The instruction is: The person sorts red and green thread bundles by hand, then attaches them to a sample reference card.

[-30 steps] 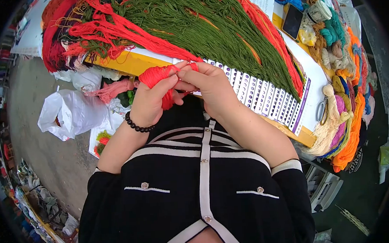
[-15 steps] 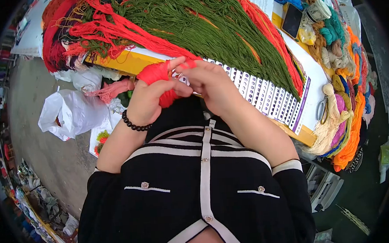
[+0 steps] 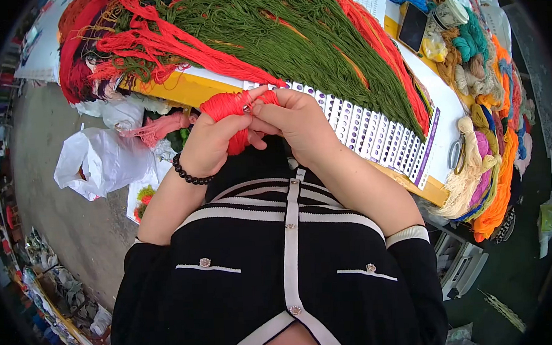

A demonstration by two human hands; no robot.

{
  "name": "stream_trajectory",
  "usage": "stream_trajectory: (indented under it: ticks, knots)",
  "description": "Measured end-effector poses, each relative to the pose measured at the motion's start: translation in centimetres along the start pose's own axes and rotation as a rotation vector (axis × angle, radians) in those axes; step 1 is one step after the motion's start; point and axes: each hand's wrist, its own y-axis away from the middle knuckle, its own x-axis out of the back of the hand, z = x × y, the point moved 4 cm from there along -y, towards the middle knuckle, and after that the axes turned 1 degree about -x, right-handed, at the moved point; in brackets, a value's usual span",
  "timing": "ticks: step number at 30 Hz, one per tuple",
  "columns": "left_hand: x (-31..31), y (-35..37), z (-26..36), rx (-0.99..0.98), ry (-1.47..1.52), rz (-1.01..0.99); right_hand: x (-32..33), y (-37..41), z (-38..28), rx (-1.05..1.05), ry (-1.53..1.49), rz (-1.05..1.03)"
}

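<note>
Red yarn (image 3: 226, 106) is wound in a thick band round the fingers of my left hand (image 3: 211, 143), which wears a black bead bracelet. My right hand (image 3: 301, 120) meets it at the fingertips, closed in a pinch on part of the same yarn. A ring shows between the two hands. Just beyond them, a long red skein (image 3: 188, 47) lies over the table edge, its end close to my right hand. Beside that skein spreads a large heap of dark green yarn (image 3: 281, 41). Some of my fingertips are hidden behind the yarn.
White punched cards (image 3: 373, 130) line the table's near edge under the green yarn. To the right are scissors (image 3: 455, 155), a phone (image 3: 413, 28) and many coloured skeins (image 3: 498, 179). A white plastic bag (image 3: 103, 159) stands at the left on the floor.
My right hand has turned and closed in on the fingers of my left hand. The red strand that ran from the table skein towards my hands now ends at the table edge.
</note>
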Motion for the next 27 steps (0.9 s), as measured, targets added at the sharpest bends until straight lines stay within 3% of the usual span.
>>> stream_trajectory:
  ticks: [13,19,22,26,27]
  knots:
    - [-0.1,-0.1,-0.8,0.035,-0.283,0.009,0.9,-0.5,0.8,-0.003,0.127,0.044]
    - [-0.3,0.1,-0.2,0.024,-0.025,0.031,0.6,-0.1,0.4,0.001,0.062,0.04]
    - [0.0,0.1,-0.2,0.016,0.023,-0.047,0.7,0.2,-0.1,-0.002,0.038,0.058]
    - [0.7,0.0,-1.1,-0.021,-0.059,0.029,0.8,0.3,0.5,-0.02,-0.024,0.052]
    - [1.3,0.0,-1.3,-0.095,-0.142,0.095,1.0,0.5,-0.3,0.193,0.425,0.152]
